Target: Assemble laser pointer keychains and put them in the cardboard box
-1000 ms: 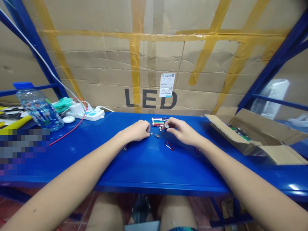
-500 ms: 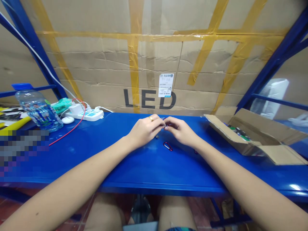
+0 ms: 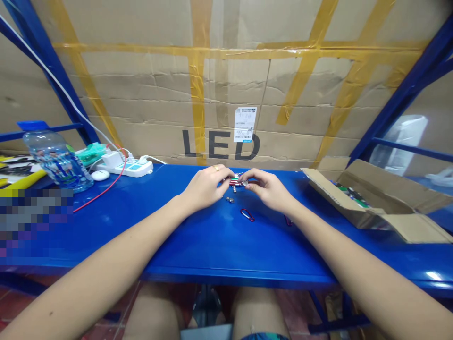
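A small cluster of red, green and silvery metal pieces (image 3: 235,179) lies between my two hands on the blue table; their exact kind is too small to tell. My left hand (image 3: 207,188) is at the cluster's left end, fingers curled, and what its tips hold is hidden. My right hand (image 3: 268,190) pinches a small silvery piece (image 3: 245,183) between thumb and forefinger. Closer to me lie small metal pieces (image 3: 230,200) and a red carabiner (image 3: 247,215). Another red carabiner (image 3: 288,220) shows in part beside my right wrist.
An open cardboard box (image 3: 375,215) with small coloured items stands on the right. At the left are a water bottle (image 3: 58,163), a white power strip (image 3: 136,167) and a red cable (image 3: 106,192). A large carton (image 3: 148,108) walls off the back of the table (image 3: 212,250).
My hands have moved apart slightly, the left one shifting left and the right one a little right. The coloured cluster between them now shows more fully.
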A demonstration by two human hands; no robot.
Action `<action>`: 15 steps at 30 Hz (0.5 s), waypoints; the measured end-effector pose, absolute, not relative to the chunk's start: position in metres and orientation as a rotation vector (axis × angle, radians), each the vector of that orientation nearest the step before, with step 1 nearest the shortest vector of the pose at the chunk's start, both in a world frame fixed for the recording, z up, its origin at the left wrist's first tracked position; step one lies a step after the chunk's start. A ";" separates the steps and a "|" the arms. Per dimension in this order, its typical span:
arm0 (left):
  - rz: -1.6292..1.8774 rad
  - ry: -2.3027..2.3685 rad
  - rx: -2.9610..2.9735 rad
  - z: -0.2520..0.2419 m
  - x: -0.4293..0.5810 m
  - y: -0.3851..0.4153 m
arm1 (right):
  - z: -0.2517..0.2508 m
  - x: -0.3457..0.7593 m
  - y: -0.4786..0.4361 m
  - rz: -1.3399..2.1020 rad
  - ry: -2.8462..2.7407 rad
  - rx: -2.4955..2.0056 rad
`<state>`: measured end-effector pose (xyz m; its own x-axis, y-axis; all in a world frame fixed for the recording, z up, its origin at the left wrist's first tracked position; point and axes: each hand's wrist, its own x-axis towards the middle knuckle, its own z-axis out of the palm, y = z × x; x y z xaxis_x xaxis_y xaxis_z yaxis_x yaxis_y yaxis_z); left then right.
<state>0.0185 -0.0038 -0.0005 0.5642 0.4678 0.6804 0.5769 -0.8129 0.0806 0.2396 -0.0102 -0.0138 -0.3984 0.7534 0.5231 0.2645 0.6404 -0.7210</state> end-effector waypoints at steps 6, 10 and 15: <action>-1.023 -0.890 -2.710 0.004 0.022 -0.009 | -0.014 0.240 -0.011 0.677 -1.966 -0.826; -0.578 -1.138 -2.717 0.004 0.015 -0.005 | -0.015 0.240 -0.010 0.684 -1.964 -0.853; -0.213 -1.171 -2.848 -0.008 0.008 0.007 | -0.016 0.238 -0.011 0.641 -2.031 -0.892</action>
<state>0.0083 0.0071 -0.0082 0.7027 0.6959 0.1479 0.7035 -0.7107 0.0014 0.2383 -0.0114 -0.0163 -0.4234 0.7737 0.4712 0.3630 0.6215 -0.6943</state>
